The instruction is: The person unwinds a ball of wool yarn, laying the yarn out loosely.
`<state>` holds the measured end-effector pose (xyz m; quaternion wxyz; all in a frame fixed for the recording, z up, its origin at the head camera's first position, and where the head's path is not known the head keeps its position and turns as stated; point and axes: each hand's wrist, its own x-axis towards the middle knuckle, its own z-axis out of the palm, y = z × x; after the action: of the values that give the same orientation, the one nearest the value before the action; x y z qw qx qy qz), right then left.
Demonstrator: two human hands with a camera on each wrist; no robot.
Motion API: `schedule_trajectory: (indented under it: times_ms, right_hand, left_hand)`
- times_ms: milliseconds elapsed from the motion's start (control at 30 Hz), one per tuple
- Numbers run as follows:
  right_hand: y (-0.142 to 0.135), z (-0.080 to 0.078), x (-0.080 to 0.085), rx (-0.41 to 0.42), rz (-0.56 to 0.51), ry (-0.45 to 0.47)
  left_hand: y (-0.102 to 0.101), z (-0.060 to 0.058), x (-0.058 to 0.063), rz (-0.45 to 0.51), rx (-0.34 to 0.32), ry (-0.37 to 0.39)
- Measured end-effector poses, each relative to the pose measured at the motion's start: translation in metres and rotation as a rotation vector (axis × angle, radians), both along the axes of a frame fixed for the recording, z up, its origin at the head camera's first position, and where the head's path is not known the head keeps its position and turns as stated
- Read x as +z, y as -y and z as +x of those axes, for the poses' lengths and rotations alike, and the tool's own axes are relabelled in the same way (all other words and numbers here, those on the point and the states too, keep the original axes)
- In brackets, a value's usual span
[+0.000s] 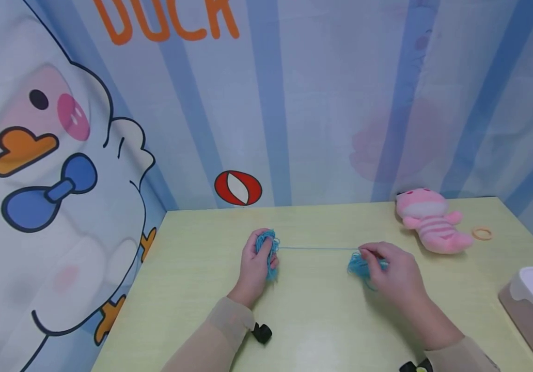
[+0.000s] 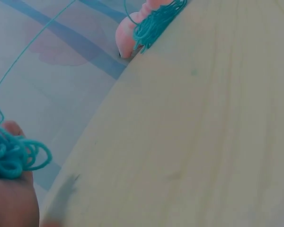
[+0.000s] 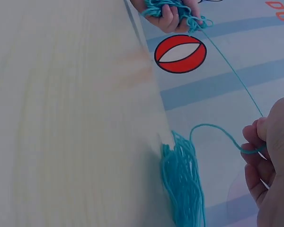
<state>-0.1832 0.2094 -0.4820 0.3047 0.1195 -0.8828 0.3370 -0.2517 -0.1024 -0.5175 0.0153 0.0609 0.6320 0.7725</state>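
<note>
Yarn (image 1: 317, 248) ran taut toward three o'clock because the right hand (image 1: 397, 269) pinched it, the left hand (image 1: 253, 264) gripping its bundle (image 1: 267, 237).

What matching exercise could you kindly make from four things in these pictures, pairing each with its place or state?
Column one:
1. Left hand
2. Toy
3. Right hand
4. Box

Column two:
A. Pinches a straight strand between finger and thumb
B. White-topped, at the lower right of the head view
C. Grips a blue bundle of yarn
D. Pink, lying left of an orange ring in the head view

Right pairs: 1-C, 2-D, 3-A, 4-B.
</note>
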Motion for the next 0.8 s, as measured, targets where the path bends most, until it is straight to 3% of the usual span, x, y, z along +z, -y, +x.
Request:
schedule_trajectory:
  times_ms: [300,567,667,800]
  right_hand:
    - [-0.036,0.004,0.007,-0.114,-0.062,0.263]
    - [-0.067,0.003,0.001,-0.172,-0.044,0.363]
    - [-0.072,0.001,-0.002,-0.175,-0.006,0.396]
    - [-0.073,-0.003,-0.008,-0.155,0.063,0.475]
  left_hand:
    - [0.001,0.000,-0.001,0.002,0.049,-0.045]
    - [0.003,0.002,0.002,0.022,0.135,-0.088]
    - [0.003,0.003,0.003,0.008,0.123,-0.081]
    - [0.002,0.005,0.005,-0.032,0.052,-0.059]
